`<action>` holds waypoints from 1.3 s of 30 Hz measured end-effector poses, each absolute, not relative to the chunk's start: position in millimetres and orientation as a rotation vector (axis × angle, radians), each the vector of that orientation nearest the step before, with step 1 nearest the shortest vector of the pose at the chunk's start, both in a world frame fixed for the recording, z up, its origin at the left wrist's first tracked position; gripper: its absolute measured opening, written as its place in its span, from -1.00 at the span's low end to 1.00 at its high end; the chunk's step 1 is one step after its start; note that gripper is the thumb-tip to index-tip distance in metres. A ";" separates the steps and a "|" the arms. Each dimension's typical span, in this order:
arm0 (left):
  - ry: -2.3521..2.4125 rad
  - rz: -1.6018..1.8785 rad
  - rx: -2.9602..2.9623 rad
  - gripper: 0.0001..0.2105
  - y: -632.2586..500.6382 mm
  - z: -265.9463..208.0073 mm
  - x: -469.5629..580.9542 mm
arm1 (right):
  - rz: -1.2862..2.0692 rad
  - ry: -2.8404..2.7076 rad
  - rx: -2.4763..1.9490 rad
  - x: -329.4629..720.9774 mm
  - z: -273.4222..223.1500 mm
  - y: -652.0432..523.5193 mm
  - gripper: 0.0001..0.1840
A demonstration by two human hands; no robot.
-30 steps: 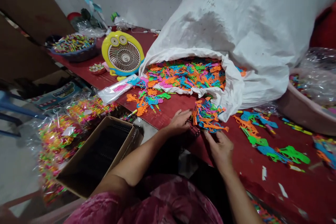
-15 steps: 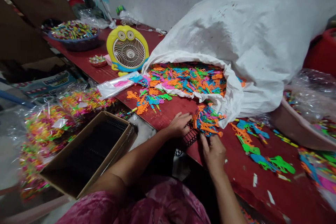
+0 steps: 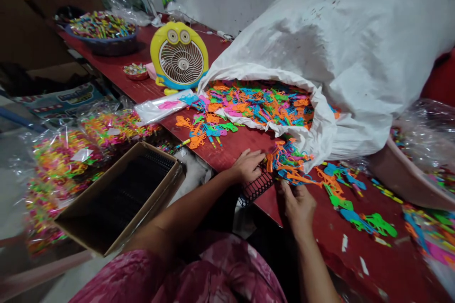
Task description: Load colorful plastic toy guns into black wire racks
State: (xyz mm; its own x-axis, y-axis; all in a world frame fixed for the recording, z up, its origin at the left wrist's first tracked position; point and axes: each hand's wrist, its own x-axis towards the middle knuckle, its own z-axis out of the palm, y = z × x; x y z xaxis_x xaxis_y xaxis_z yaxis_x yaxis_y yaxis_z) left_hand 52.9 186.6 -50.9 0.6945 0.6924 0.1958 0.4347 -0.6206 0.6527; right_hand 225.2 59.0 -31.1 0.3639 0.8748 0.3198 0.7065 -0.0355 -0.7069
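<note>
A black plastic grid (image 3: 259, 188) with hexagonal holes lies over the table's front edge. My left hand (image 3: 248, 166) is on its upper left part, fingers bent over it and holding it. Just beyond is a small heap of colourful plastic pieces (image 3: 289, 158), orange, blue, green and pink, at the lip of a big white sack (image 3: 355, 57). My right hand (image 3: 299, 206) is at the near side of this heap, thumb and fingertips closed at the end of a plastic piece; the exact grip is partly hidden.
A cardboard box (image 3: 167, 184) of black grids stands at left, beside filled clear bags (image 3: 64, 151). On the red table (image 3: 355, 255) are a yellow fan (image 3: 182, 59), a blue basin (image 3: 106, 45), loose plastic pieces (image 3: 206, 130) and a pink tub (image 3: 408, 170) at right.
The view has shifted slightly, so most things sit a little further right. More of the black grid shows between my hands, and the orange pieces by my right hand have shifted.
</note>
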 end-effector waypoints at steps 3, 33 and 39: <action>0.844 0.587 2.322 -0.42 185.8 -47.4 51.6 | 0.098 -1.555 -1.821 222.3 -24.4 58.7 -0.59; 0.833 0.732 2.237 -0.40 171.3 -27.2 42.6 | -0.153 -1.499 -1.877 197.5 -40.0 67.2 -0.70; 1.210 1.292 2.201 -0.76 116.6 -10.8 50.0 | -0.151 -1.479 -1.886 197.5 -44.5 70.5 -0.71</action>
State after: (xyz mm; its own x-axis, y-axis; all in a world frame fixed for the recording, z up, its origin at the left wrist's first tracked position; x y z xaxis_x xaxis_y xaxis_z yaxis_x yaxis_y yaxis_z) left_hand 50.0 116.6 -10.8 0.2337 0.7937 0.5617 0.5085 -0.5922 0.6251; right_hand 197.5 70.5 -44.5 0.3337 0.7985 0.5010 0.8833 -0.0793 -0.4620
